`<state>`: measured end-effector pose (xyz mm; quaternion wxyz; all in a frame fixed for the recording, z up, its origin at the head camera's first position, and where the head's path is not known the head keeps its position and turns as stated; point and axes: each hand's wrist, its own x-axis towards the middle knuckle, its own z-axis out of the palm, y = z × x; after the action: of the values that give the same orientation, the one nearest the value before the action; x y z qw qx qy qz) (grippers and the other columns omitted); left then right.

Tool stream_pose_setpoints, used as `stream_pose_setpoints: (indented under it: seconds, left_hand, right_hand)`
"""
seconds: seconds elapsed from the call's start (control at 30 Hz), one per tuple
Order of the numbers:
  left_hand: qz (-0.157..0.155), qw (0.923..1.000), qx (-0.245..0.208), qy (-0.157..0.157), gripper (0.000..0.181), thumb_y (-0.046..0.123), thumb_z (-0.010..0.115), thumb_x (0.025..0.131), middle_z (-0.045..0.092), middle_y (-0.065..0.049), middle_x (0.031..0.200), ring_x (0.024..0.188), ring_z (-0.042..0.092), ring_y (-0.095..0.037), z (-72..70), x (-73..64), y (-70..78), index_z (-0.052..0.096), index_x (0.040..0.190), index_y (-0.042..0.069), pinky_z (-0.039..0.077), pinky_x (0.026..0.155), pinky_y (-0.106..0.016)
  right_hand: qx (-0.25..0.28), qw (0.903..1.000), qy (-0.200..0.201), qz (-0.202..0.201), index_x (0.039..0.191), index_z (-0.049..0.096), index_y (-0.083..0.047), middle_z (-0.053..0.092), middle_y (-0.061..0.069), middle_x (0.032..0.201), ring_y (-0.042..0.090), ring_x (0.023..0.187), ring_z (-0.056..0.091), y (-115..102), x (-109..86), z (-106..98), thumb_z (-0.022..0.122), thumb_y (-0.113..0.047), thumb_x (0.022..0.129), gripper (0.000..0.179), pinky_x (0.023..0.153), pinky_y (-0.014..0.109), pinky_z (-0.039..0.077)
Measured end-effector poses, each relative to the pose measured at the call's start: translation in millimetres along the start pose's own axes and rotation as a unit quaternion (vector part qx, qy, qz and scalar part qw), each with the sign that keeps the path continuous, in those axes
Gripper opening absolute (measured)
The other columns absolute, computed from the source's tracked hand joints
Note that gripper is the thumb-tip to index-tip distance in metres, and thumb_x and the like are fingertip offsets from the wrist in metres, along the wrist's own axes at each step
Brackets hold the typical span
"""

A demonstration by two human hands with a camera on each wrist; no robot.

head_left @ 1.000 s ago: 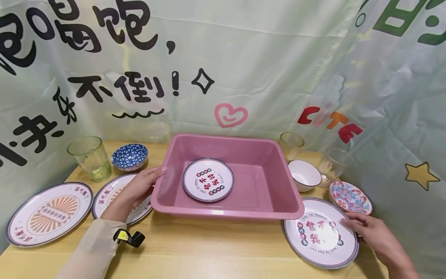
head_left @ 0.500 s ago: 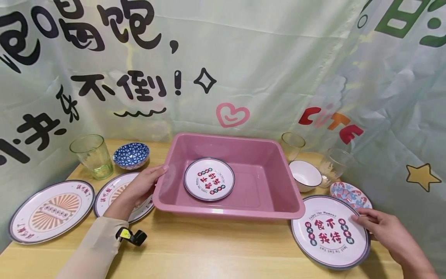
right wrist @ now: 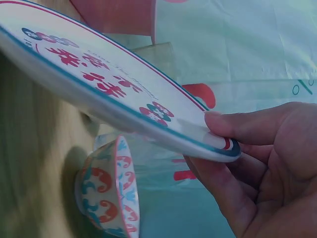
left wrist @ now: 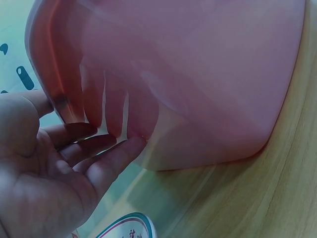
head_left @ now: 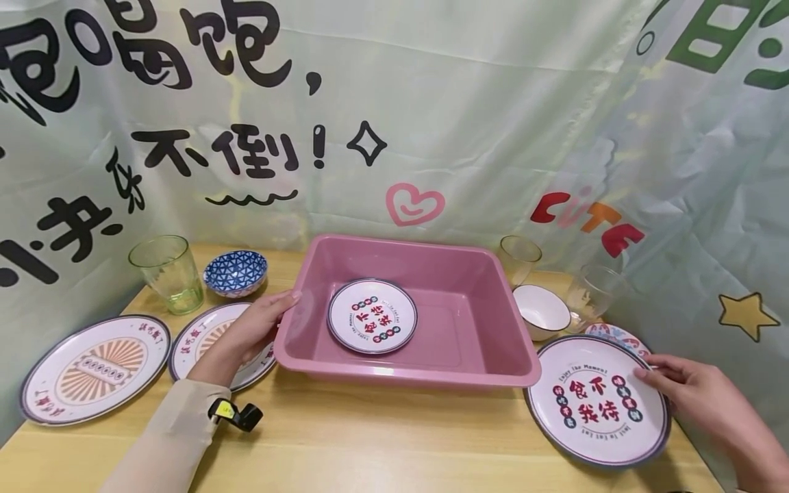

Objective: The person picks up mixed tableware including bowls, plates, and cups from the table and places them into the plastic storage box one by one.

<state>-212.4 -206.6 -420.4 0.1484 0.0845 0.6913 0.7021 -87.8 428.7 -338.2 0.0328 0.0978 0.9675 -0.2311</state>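
A pink plastic basin [head_left: 394, 373] stands mid-table with a small white plate [head_left: 372, 316] lying inside it, toward its left end. At the basin's left rim, my left hand [head_left: 249, 335] grips the wall, thumb at the rim and fingers against the outside [left wrist: 106, 148]. My right hand [head_left: 696, 390] pinches the edge of a larger white plate [head_left: 598, 400], thumb on top and fingers underneath. That plate is raised off the table and tilted in the right wrist view, near the basin's front right corner. Below it sits a patterned bowl [right wrist: 106, 191], mostly hidden in the head view.
On the left are two sunburst plates [head_left: 95, 370], a green glass [head_left: 169, 274] and a blue patterned bowl [head_left: 235, 273]. Behind the held plate stand a white bowl [head_left: 541, 308] and two clear glasses [head_left: 519, 259]. A printed cloth [head_left: 481, 137] hangs behind the table.
My right hand has lifted the larger plate and carried it slightly to the right, covering more of the patterned bowl. The left hand keeps its hold on the basin.
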Motion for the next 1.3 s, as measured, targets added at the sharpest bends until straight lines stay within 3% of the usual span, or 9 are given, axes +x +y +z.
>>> stream_pose_setpoints:
  seconds: [0.2, 0.67, 1.07, 1.3]
  left_hand:
    - [-0.004, 1.0000, 0.005, 0.005, 0.064, 0.042, 0.046, 0.103, 0.057, -0.024, 0.126, 0.105, 0.061, -0.025, 0.6, 0.1, 0.9, 0.040, 0.144, -0.007, 0.054, 0.087, -0.036]
    - [-0.009, 1.0000, -0.001, 0.002, 0.066, 0.045, 0.045, 0.103, 0.045, -0.030, 0.139, 0.118, 0.055, -0.032, 2.8, -0.4, -1.6, 0.036, 0.148, -0.002, 0.052, 0.092, -0.037]
    - [-0.012, 0.9999, 0.001, 0.001, 0.067, 0.045, 0.046, 0.102, 0.047, -0.031, 0.137, 0.115, 0.058, -0.032, 1.9, -1.3, -4.7, 0.035, 0.149, -0.003, 0.053, 0.092, -0.039]
    - [-0.014, 0.9999, 0.000, 0.007, 0.067, 0.045, 0.046, 0.103, 0.045, -0.030, 0.140, 0.120, 0.054, -0.034, 2.3, -0.7, -2.9, 0.035, 0.149, -0.002, 0.051, 0.094, -0.038]
  right_hand:
    - [-0.002, 0.9991, 0.028, -0.033, 0.126, 0.056, 0.011, 0.070, 0.013, 0.094, 0.004, 0.070, 0.054, -7.4, -5.8, -10.2, 0.054, -0.043, 0.100, 0.060, 0.056, 0.021, 0.044]
    - [-0.045, 0.9926, 0.097, -0.059, 0.118, 0.060, 0.009, 0.070, 0.006, 0.078, 0.007, 0.060, 0.055, -26.5, -13.2, -36.5, 0.056, -0.038, 0.100, 0.051, 0.049, 0.023, 0.040]
    - [-0.072, 0.9830, 0.126, -0.113, 0.114, 0.062, 0.010, 0.070, 0.006, 0.074, 0.004, 0.058, 0.056, -51.5, -8.7, -54.7, 0.061, -0.032, 0.098, 0.044, 0.049, 0.021, 0.041]
    - [-0.096, 0.9754, 0.162, -0.113, 0.113, 0.061, 0.011, 0.070, 0.012, 0.073, 0.009, 0.058, 0.057, -74.2, -7.2, -67.6, 0.064, -0.030, 0.096, 0.044, 0.047, 0.021, 0.039]
